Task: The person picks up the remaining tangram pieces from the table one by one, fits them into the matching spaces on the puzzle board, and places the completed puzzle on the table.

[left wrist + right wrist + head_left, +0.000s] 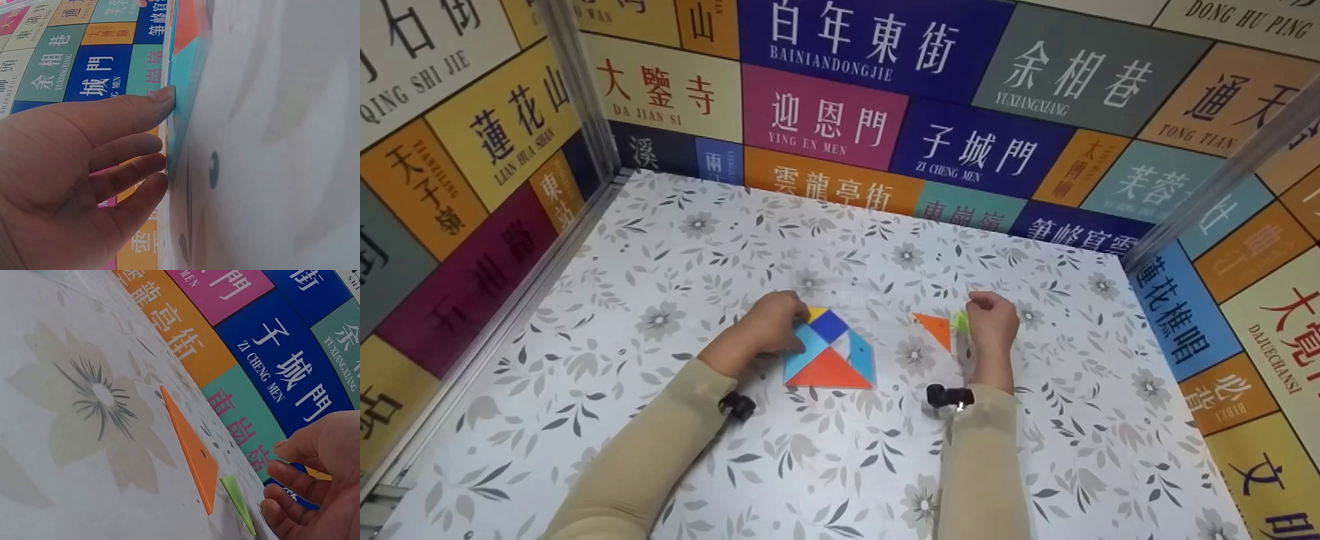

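Flat tangram pieces lie together on the patterned table: a red-orange triangle (830,373), a blue square (829,325), a small yellow piece (815,312) and light blue pieces (862,358) on either side. My left hand (769,324) rests at the group's left edge. In the left wrist view, the thumb of that hand (84,152) touches the light blue piece (185,76), its fingers extended. Further right lie a loose orange triangle (936,328) and a light green piece (961,322). Beside the green piece (238,502), my right hand (315,478) hovers with loosely bent fingers, holding nothing.
Upright panels with colourful place-name signs (825,112) border the table (720,465) at the back and sides. Metal posts (581,90) stand at the back corners. A small black camera sits on each wrist.
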The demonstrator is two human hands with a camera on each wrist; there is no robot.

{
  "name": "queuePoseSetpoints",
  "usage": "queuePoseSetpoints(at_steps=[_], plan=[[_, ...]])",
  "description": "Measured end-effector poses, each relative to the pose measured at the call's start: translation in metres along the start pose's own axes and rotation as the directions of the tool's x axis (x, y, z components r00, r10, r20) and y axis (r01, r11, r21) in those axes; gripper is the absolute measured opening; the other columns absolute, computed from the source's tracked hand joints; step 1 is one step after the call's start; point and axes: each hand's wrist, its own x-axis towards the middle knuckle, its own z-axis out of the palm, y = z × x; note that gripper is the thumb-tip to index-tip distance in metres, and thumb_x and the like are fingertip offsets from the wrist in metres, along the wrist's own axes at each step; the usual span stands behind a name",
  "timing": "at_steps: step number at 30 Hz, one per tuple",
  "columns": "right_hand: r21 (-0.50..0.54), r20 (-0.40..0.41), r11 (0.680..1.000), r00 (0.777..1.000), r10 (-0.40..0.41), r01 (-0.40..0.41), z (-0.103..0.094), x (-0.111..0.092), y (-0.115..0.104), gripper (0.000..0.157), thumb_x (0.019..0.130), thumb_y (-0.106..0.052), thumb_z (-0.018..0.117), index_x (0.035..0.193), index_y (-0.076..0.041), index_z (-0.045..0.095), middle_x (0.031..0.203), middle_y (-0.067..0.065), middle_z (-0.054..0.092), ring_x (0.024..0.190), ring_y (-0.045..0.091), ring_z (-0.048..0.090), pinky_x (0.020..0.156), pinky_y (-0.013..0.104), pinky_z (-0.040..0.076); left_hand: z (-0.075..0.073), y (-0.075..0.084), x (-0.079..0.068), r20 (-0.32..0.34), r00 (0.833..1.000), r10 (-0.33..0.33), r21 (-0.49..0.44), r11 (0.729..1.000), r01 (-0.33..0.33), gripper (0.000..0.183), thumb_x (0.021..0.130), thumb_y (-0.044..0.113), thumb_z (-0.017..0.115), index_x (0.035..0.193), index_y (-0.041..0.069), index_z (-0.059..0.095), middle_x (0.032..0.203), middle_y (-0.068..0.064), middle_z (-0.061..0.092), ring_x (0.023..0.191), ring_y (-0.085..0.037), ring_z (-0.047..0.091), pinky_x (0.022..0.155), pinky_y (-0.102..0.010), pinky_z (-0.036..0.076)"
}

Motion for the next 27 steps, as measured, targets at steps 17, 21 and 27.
queuePoseSetpoints(at_steps=[17, 21, 27], plan=[[-0.043, 0.022, 0.997, 0.998, 0.057, -0.056, -0.0036, 0.0007, 0.0077, 0.039, 0.101, -0.025, 0.07, 0.134, -0.003, 0.07, 0.135, 0.019, 0.066, 0.125, 0.032, 0.061, 0.111, 0.044, 0.05, -0.0003, 0.0026, -0.0012, -0.01, 1.0, -0.03, -0.023, 0.999, 0.03, 0.052, 0.071, 0.012, 0.096, 0.119, 0.001, 0.079, 0.115, -0.01, 0.073, 0.107, -0.029, 0.067, 0.103, -0.043, 0.056], [-0.104, 0.047, 0.992, 0.996, 0.073, -0.068, -0.0031, 0.0007, 0.0076, 0.042, 0.1, -0.027, 0.071, 0.133, -0.003, 0.07, 0.137, 0.019, 0.067, 0.127, 0.034, 0.06, 0.113, 0.046, 0.049, 0.0004, 0.0026, -0.0003, -0.009, 0.999, -0.034, -0.016, 0.999, 0.033, 0.051, 0.071, 0.012, 0.095, 0.118, 0.002, 0.079, 0.115, -0.01, 0.073, 0.106, -0.028, 0.066, 0.103, -0.043, 0.055], [-0.171, 0.087, 0.982, 0.992, 0.092, -0.077, -0.0032, -0.0006, 0.0065, 0.044, 0.097, -0.027, 0.074, 0.133, -0.002, 0.068, 0.138, 0.02, 0.066, 0.128, 0.036, 0.059, 0.114, 0.049, 0.048, 0.0014, 0.0019, 0.0009, -0.003, 0.999, -0.042, -0.01, 0.999, 0.042, 0.05, 0.072, 0.012, 0.095, 0.119, 0.002, 0.079, 0.115, -0.009, 0.072, 0.106, -0.028, 0.065, 0.103, -0.043, 0.055]])
